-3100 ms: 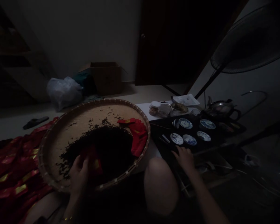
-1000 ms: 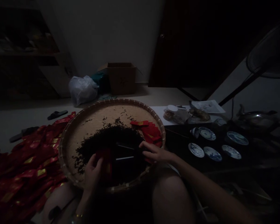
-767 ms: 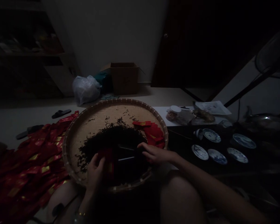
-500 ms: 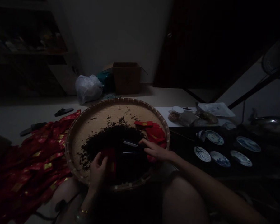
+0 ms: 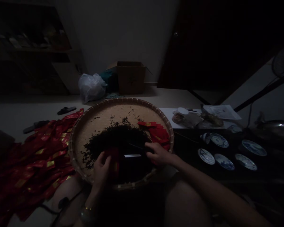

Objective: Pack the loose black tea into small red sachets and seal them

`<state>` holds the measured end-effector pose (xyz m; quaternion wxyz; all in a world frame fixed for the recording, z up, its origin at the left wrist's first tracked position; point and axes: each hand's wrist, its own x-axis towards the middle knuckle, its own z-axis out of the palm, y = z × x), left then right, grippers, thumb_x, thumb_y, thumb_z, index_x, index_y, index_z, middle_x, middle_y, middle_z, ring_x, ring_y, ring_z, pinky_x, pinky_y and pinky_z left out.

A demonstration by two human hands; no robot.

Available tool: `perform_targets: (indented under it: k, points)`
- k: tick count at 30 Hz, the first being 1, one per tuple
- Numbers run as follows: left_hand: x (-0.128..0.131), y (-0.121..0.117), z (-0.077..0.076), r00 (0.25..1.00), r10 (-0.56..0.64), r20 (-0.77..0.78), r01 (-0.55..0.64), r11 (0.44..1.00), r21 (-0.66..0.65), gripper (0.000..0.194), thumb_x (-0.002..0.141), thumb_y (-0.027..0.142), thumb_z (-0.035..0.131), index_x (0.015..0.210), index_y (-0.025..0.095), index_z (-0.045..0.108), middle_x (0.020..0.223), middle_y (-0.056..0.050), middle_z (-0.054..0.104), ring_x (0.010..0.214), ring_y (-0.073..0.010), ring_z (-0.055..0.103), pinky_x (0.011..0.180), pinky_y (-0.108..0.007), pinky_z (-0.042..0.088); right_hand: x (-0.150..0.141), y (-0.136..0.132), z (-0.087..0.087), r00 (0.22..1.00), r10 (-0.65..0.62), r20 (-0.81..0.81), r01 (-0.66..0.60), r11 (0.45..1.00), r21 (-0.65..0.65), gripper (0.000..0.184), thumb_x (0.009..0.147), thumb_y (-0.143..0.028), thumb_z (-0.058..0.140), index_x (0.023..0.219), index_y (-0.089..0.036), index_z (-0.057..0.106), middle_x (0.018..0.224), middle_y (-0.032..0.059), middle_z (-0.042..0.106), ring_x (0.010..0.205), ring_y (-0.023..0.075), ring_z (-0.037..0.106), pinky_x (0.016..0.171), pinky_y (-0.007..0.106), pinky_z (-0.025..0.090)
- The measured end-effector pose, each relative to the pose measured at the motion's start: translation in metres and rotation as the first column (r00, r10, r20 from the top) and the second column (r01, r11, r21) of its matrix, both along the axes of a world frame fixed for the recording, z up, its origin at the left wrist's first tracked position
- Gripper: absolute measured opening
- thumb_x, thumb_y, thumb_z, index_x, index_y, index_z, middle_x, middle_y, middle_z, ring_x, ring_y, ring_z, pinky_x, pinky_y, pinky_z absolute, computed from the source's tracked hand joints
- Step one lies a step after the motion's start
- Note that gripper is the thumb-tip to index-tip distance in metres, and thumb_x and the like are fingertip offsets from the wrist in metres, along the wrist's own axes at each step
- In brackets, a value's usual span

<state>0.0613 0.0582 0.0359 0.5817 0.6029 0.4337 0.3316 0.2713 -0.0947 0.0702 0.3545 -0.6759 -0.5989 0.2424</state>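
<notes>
A round woven bamboo tray point(image 5: 101, 110) lies across my lap, with a heap of dark, curled dried leaves point(image 5: 123, 129) in it. My left hand point(image 5: 101, 167) closes on a dark red packet point(image 5: 113, 160) at the near side of the heap. My right hand point(image 5: 157, 153) grips a slim, dark-handled tool point(image 5: 137, 147) that points left over the leaves; its exact kind is lost in the dark. Just below it shows a bright, pale strip point(image 5: 132, 155), which I cannot identify. Several red packets point(image 5: 157, 132) lie at the tray's right side.
Many red packets point(image 5: 47, 151) cover the floor at left, near dark slippers point(image 5: 66, 110). Patterned dishes point(image 5: 219, 140) stand on a dark surface at right. Behind the tray are a plastic bag point(image 5: 92, 87) and a cardboard box point(image 5: 131, 78).
The tool in my right hand has tilted and its bright edge has gone dark. My left hand stays at the red packet. The whole view has shifted slightly.
</notes>
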Motion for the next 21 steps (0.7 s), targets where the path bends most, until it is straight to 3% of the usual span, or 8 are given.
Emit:
perform_targets:
  k: [7, 10, 13, 18, 21]
  points:
    - [0.0, -0.001, 0.001, 1.0, -0.006, -0.011, 0.006, 1.0, 0.007, 0.041, 0.066, 0.041, 0.06, 0.096, 0.013, 0.063, 0.092, -0.008, 0.07, 0.086, -0.0228, 0.064, 0.072, -0.028, 0.05, 0.0, 0.0, -0.002, 0.999, 0.0, -0.05, -0.001, 1.0, -0.014, 0.008, 0.073, -0.02, 0.044, 0.067, -0.019, 0.039, 0.065, -0.0034, 0.04, 0.06, 0.0111, 0.037, 0.057, 0.023, 0.028]
    - [0.0, -0.002, 0.002, 1.0, -0.014, 0.008, 0.014, 1.0, -0.01, 0.041, 0.066, 0.04, 0.061, 0.097, 0.012, 0.063, 0.091, -0.007, 0.07, 0.086, -0.0225, 0.064, 0.073, -0.028, 0.05, -0.001, 0.0, -0.003, 0.986, -0.018, -0.169, 0.011, 0.999, -0.037, 0.012, 0.076, -0.028, 0.046, 0.07, -0.018, 0.043, 0.068, -0.0025, 0.044, 0.063, 0.0113, 0.039, 0.058, 0.023, 0.031]
    - [0.0, -0.001, 0.0, 1.0, 0.002, 0.016, -0.002, 1.0, 0.002, 0.039, 0.065, 0.039, 0.061, 0.094, 0.013, 0.064, 0.089, -0.006, 0.07, 0.086, -0.0219, 0.063, 0.075, -0.028, 0.049, -0.002, -0.001, -0.003, 0.91, -0.059, -0.411, 0.023, 0.995, -0.093, 0.026, 0.077, -0.043, 0.05, 0.076, -0.017, 0.047, 0.069, -0.0028, 0.044, 0.06, 0.0102, 0.039, 0.054, 0.022, 0.032]
    - [0.0, 0.001, -0.002, 0.999, 0.033, 0.007, -0.033, 0.999, -0.009, 0.04, 0.063, 0.04, 0.062, 0.093, 0.013, 0.064, 0.088, -0.006, 0.07, 0.081, -0.0218, 0.063, 0.074, -0.03, 0.05, -0.003, -0.008, -0.003, 0.685, -0.169, -0.709, -0.004, 0.972, -0.235, 0.039, 0.07, -0.055, 0.058, 0.077, -0.019, 0.043, 0.056, -0.0081, 0.036, 0.041, 0.0059, 0.032, 0.038, 0.018, 0.024]
    - [0.0, 0.002, -0.003, 0.999, 0.031, 0.006, -0.031, 1.0, 0.001, 0.041, 0.063, 0.041, 0.062, 0.093, 0.014, 0.064, 0.089, -0.007, 0.07, 0.082, -0.0224, 0.063, 0.073, -0.03, 0.05, -0.003, -0.012, 0.0, 0.697, -0.115, -0.708, -0.066, 0.973, -0.223, 0.043, 0.07, -0.057, 0.062, 0.077, -0.018, 0.045, 0.055, -0.0081, 0.037, 0.04, 0.005, 0.031, 0.037, 0.017, 0.023]
